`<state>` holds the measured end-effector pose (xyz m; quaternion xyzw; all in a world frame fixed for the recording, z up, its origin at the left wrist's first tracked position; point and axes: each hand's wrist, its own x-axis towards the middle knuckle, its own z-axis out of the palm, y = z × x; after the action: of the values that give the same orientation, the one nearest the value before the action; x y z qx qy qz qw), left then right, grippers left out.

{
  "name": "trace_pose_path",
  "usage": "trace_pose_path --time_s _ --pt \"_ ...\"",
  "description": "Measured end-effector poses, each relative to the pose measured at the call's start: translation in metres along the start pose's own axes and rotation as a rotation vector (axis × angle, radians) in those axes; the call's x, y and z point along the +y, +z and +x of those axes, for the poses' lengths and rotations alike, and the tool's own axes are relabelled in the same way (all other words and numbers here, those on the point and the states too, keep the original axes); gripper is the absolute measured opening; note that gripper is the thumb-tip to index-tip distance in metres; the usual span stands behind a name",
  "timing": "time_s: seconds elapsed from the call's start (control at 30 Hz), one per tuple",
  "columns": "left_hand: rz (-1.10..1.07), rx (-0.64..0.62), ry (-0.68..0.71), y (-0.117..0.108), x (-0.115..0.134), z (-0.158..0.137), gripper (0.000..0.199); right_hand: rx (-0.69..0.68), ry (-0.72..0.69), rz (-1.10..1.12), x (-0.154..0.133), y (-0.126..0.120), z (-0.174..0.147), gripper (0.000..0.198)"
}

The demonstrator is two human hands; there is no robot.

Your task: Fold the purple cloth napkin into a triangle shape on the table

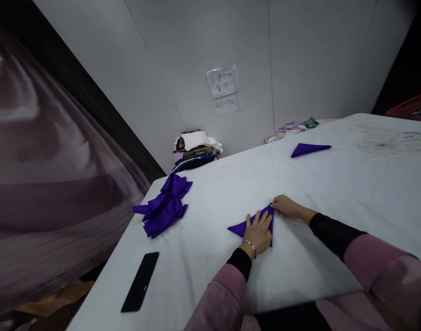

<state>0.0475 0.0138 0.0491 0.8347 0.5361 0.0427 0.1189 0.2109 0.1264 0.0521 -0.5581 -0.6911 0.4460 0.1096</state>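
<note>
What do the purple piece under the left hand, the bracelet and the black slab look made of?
Purple piece: probably woven cloth, matte; it takes flat folds.
Bracelet: likely polished metal; it gleams silvery.
Black slab: glossy glass or plastic, unclear which; smooth, dark, faintly reflective.

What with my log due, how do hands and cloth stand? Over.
Left hand flat on folded purple triangular cloth. Right hand appears to pinch its far corner. Off left, not obstructing: rumpled purple cloth pile, flat black oblong slab.
</note>
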Motion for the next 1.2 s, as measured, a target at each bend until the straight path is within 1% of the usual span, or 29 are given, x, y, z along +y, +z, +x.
trace_pose_path --time_s 0.13,0.27,0.33,0.53,0.6,0.63,0.67,0.7,0.73,0.8,0.83,0.87,0.9,1.0,1.1,1.2 --pt "0.019 -0.005 -0.018 -0.001 0.001 0.0 0.061 0.026 -0.02 0.02 -0.001 0.002 0.0 0.028" --pt "0.022 -0.01 -0.017 -0.001 0.002 0.001 0.058 0.015 0.003 -0.028 -0.002 0.004 0.005 0.026" --pt "0.013 -0.015 -0.019 0.0 0.002 0.001 0.057 0.03 0.002 -0.063 -0.001 0.004 0.007 0.023" --pt "-0.027 -0.029 -0.025 0.0 0.001 0.002 0.065 0.187 -0.028 -0.138 0.009 -0.007 0.006 0.015" --pt "-0.033 -0.026 -0.029 0.0 0.001 0.002 0.066 0.282 -0.047 -0.137 0.01 -0.006 0.0 0.021" --pt "-0.034 -0.025 -0.031 0.0 0.001 0.002 0.067 0.334 -0.078 -0.132 0.009 -0.003 -0.003 0.027" --pt "-0.037 -0.022 -0.031 0.0 0.002 0.002 0.066 0.378 -0.145 -0.126 0.007 0.002 -0.007 0.032" --pt "-0.039 -0.018 -0.03 0.0 0.002 0.002 0.066 0.395 -0.254 -0.127 0.003 0.009 -0.01 0.037" --pt "-0.04 -0.013 -0.031 0.0 0.003 0.002 0.065 0.377 -0.392 -0.141 -0.002 0.016 -0.013 0.042" --pt "-0.035 -0.008 -0.037 -0.001 0.003 0.002 0.064 0.26 -0.654 -0.209 -0.013 0.033 -0.014 0.053" --pt "-0.031 -0.009 -0.044 -0.001 0.004 0.002 0.064 0.185 -0.726 -0.255 -0.019 0.039 -0.013 0.057" --pt "-0.03 -0.012 -0.051 -0.001 0.004 0.001 0.063 0.119 -0.739 -0.299 -0.023 0.045 -0.011 0.061" --pt "-0.033 -0.015 -0.056 -0.001 0.004 0.001 0.063 0.068 -0.719 -0.331 -0.026 0.049 -0.007 0.064" --pt "-0.061 -0.012 -0.059 0.0 0.004 0.0 0.063 -0.023 -0.634 -0.339 -0.027 0.052 0.004 0.071" --pt "-0.057 0.005 -0.056 0.001 0.004 0.0 0.063 -0.068 -0.621 -0.296 -0.021 0.049 0.013 0.071" --pt "-0.038 0.035 -0.042 0.001 0.005 0.0 0.061 -0.076 -0.612 -0.308 -0.016 0.048 0.018 0.072"
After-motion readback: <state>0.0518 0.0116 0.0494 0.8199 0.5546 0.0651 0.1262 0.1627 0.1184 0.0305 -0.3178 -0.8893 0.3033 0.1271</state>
